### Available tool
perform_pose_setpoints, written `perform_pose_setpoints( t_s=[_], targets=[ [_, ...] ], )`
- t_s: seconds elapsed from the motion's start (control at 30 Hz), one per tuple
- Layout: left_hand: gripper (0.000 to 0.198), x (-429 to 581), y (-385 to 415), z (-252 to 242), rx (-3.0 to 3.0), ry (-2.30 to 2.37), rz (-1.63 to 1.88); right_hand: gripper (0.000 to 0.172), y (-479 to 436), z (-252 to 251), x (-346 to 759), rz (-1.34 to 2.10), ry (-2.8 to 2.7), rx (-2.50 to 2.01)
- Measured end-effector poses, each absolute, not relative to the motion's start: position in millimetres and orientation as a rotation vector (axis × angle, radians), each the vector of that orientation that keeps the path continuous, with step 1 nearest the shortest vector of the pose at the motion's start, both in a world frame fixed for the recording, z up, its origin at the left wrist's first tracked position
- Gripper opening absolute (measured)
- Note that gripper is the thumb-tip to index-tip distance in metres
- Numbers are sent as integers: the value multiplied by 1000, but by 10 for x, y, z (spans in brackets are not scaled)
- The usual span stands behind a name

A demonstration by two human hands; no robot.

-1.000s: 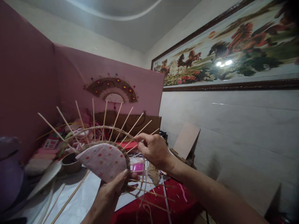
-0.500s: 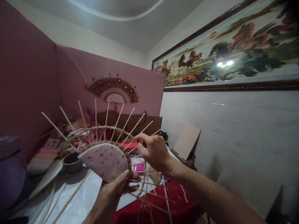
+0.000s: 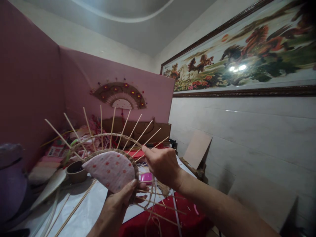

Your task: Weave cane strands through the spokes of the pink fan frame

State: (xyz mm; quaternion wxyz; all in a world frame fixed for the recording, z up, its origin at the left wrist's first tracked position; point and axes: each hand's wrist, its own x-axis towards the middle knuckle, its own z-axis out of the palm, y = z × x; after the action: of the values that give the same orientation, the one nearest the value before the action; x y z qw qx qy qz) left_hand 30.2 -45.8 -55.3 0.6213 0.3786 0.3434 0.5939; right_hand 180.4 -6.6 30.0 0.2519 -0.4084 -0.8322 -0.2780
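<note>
A fan frame point(image 3: 108, 169) has a pale half-round centre with red spots, a woven brown edge and several thin sticks spreading out from it. My left hand point(image 3: 123, 194) grips its lower right edge, thumb on the front and fingers behind. A braided cord point(image 3: 111, 134) arcs across the sticks, above the centre. At the cord's right part, my right hand point(image 3: 160, 161) is closed with its fingertips pinching the cord beside the right-hand sticks. Loose strands of cord point(image 3: 154, 191) hang below that hand.
A finished fan point(image 3: 123, 93) hangs on the pink panel point(image 3: 153, 89). A brown bowl point(image 3: 77, 172), loose sticks point(image 3: 74, 212), a pink object point(image 3: 146, 178) and a red cloth point(image 3: 145, 225) lie below. A purple container point(image 3: 12, 184) stands far left.
My right hand has turned slightly and its fingers are drawn closer together at the cord. My left hand and the fan frame have hardly moved.
</note>
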Motion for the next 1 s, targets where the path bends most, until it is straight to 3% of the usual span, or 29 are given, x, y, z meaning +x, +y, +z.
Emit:
perform_pose_setpoints(
  t_s=[0.2, 0.47, 0.7, 0.83, 1.0],
  targets=[
    [29, 299, -452, -542, 852, 790, 1351, 33, -69, 289, 1858, -640, -2159, -1069],
    [28, 324, -460, -519, 764, 805, 1452, 15, -83, 313, 1898, -155, -1854, -1287],
    [25, 270, -415, -541, 768, 787, 1422, 12, -176, 233, 1933, -68, -1911, -1265],
    [24, 251, -396, -532, 766, 758, 1430, 15, -408, 186, 1955, 30, -1943, -1239],
    [24, 241, -385, -503, 734, 750, 1481, 34, -856, -166, 2043, 216, -1971, -1210]
  ],
)
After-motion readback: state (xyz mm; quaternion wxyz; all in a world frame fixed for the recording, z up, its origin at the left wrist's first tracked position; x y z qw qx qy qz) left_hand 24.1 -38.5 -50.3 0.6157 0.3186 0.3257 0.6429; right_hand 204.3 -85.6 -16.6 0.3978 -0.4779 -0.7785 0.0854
